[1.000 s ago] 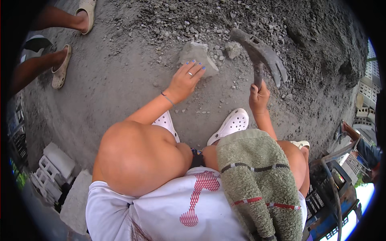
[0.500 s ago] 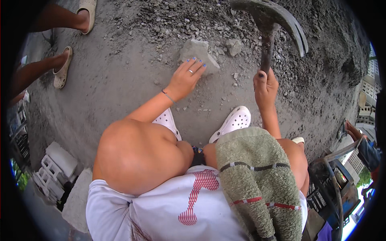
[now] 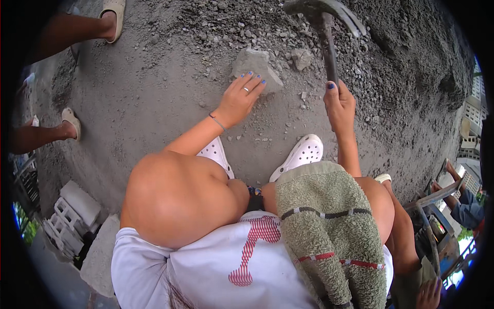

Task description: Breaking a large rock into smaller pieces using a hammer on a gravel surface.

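While my left hand (image 3: pixel 237 103) lies open on a pale-grey angular stone (image 3: pixel 250 61) at twelve o'clock, I list my right hand (image 3: pixel 340 108) closed round a dark-handled metal claw hammer (image 3: pixel 328 47), one o'clock.

Stone (image 3: pixel 252 62): best way in is from near right, through the gap between left hand (image 3: pixel 237 104) and right hand (image 3: pixel 340 107). Left hand covers its near edge. Small rock (image 3: pixel 301 59) just beside it on the right, gravel (image 3: pixel 221 26) along the far side. Right lane blocked by upright hammer (image 3: pixel 329 54), head overhanging the far gravel. Left: wide pass over ground (image 3: pixel 159 103) up to another person's beige clogs (image 3: pixel 72 122), well apart. Near: white clogs (image 3: pixel 303 155), left knee (image 3: pixel 170 198) and towel (image 3: pixel 329 226) crowd reach.
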A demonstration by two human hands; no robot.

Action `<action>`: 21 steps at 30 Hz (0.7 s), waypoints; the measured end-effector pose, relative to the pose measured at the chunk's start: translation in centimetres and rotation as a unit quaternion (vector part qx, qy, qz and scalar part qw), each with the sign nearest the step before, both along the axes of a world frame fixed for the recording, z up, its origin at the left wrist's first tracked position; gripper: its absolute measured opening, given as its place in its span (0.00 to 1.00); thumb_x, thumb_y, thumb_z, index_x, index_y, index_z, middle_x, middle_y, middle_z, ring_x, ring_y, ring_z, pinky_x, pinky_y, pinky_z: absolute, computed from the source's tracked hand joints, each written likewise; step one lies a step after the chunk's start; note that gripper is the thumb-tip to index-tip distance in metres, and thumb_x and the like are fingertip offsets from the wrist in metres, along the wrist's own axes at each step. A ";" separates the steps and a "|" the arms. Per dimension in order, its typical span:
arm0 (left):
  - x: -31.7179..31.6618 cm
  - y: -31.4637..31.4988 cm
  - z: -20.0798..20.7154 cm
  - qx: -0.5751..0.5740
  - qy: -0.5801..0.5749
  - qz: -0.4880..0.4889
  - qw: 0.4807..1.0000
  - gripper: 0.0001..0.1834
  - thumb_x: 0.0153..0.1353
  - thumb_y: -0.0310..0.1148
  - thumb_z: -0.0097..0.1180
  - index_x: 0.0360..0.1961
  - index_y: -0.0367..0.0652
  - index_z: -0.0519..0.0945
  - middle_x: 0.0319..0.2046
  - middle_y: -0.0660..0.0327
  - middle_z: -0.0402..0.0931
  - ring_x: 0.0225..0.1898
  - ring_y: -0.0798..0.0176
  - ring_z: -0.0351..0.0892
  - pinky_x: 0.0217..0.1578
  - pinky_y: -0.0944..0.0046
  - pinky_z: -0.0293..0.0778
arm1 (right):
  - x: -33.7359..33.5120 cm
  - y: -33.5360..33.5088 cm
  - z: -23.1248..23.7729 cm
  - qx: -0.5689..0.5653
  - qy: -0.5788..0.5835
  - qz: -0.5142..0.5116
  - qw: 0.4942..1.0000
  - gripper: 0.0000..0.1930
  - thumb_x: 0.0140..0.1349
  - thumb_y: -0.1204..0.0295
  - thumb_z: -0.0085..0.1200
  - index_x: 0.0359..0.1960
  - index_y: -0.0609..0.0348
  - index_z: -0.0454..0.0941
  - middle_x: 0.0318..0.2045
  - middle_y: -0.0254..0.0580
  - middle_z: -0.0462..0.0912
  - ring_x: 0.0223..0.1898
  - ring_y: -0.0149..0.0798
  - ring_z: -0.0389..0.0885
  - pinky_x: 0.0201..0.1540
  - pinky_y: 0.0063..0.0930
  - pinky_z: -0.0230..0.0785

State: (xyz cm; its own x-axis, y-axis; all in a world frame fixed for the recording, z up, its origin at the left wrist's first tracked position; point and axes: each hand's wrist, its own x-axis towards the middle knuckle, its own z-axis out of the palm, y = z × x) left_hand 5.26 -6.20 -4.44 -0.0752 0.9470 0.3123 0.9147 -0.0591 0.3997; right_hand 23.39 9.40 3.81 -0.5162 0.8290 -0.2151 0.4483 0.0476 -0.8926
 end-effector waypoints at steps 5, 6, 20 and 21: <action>0.2 0.6 0.8 0.003 0.008 -0.012 1.000 0.19 0.45 0.26 0.51 0.42 0.42 0.72 0.43 0.59 0.69 0.47 0.54 0.66 0.47 0.57 0.64 | 1.3 -1.3 -1.7 0.064 0.107 -0.024 0.992 0.11 0.57 0.66 0.45 0.26 0.61 0.67 0.11 0.32 0.64 0.15 0.23 0.61 0.18 0.18 0.55; 0.3 0.9 -0.2 0.006 -0.004 -0.020 1.000 0.19 0.45 0.26 0.51 0.42 0.42 0.72 0.43 0.59 0.69 0.47 0.54 0.66 0.47 0.58 0.64 | 1.8 -1.8 -3.2 0.108 -0.021 -0.008 0.994 0.12 0.56 0.63 0.46 0.28 0.62 0.68 0.11 0.40 0.67 0.15 0.28 0.64 0.19 0.23 0.59; 0.2 0.1 0.3 0.007 -0.006 0.003 1.000 0.17 0.46 0.26 0.51 0.40 0.40 0.73 0.42 0.57 0.69 0.46 0.53 0.66 0.47 0.57 0.64 | 3.3 0.8 2.6 0.114 -0.027 0.032 0.993 0.11 0.60 0.66 0.41 0.24 0.58 0.66 0.11 0.25 0.61 0.12 0.17 0.57 0.13 0.13 0.49; 0.2 0.0 0.1 -0.010 0.001 0.004 1.000 0.19 0.45 0.27 0.53 0.43 0.42 0.72 0.44 0.58 0.68 0.48 0.54 0.65 0.48 0.57 0.63 | 3.8 0.8 2.3 0.078 0.022 0.014 0.997 0.10 0.60 0.67 0.40 0.24 0.59 0.66 0.12 0.26 0.62 0.13 0.18 0.57 0.14 0.13 0.50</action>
